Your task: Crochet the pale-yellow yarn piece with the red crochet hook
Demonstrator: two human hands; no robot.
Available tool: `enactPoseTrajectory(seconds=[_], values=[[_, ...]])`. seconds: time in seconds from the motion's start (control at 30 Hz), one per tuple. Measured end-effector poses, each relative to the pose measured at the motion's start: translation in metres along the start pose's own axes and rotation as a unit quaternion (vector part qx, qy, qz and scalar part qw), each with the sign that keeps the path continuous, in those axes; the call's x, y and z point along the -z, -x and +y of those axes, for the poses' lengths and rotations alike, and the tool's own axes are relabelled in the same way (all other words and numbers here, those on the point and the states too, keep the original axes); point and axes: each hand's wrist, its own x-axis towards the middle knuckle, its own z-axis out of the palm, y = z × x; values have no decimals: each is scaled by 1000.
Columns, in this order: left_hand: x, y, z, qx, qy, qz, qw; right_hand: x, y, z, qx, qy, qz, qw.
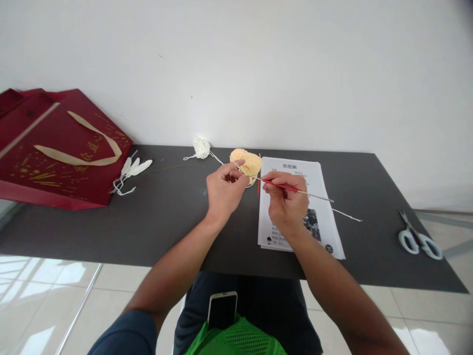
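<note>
My right hand (286, 197) grips a crochet hook (283, 186) by its red handle, the thin metal tip pointing left. Opposite it, my left hand (226, 190) is pinched closed on white yarn (216, 157), close to the hook's tip. Whatever small piece of work lies between the left fingers is mostly hidden. The strand runs back to a ball of white yarn (201, 147) near the wall. Just behind my left fingers sits a ball of pale yellow yarn (248, 161). Printed pattern sheets (295, 165) lie beneath my right hand.
A dark red gift bag (70, 148) leans at the left, with white crocheted pieces (133, 167) beside it. Scissors (419, 239) lie near the table's right edge. A loose yarn end (347, 215) trails right of the sheets. A phone (222, 309) rests on my lap.
</note>
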Motion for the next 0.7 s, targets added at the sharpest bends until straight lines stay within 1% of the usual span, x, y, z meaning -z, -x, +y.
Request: enactPoseTrajectory(seconds=[0.07,0.1,0.17,0.2,0.27,0.37,0.43,0.53,0.7], values=[[1,2,0,-81,-75,18,994,-1,3,-3,7,29,5,1000],[1,3,0,-112,-98,20,989,-2,3,-4,0,23,9,1000],[2,4,1,-137,-101,7,985,-2,0,-6,-35,-21,17,999],[3,3,1,-131,-86,-4,988,-2,-2,-6,-58,-53,24,997],[4,1,2,-92,-40,-30,995,-1,-8,-5,-97,-110,22,989],[6,-4,1,-23,35,-64,997,0,-14,-2,-130,-173,21,976],[7,-6,1,9,80,-82,993,1,-16,0,-146,-202,19,968],[8,-9,2,46,134,-105,984,1,-17,-1,-161,-227,17,960],[9,-11,5,97,193,-132,967,1,-19,-5,-164,-229,11,959]])
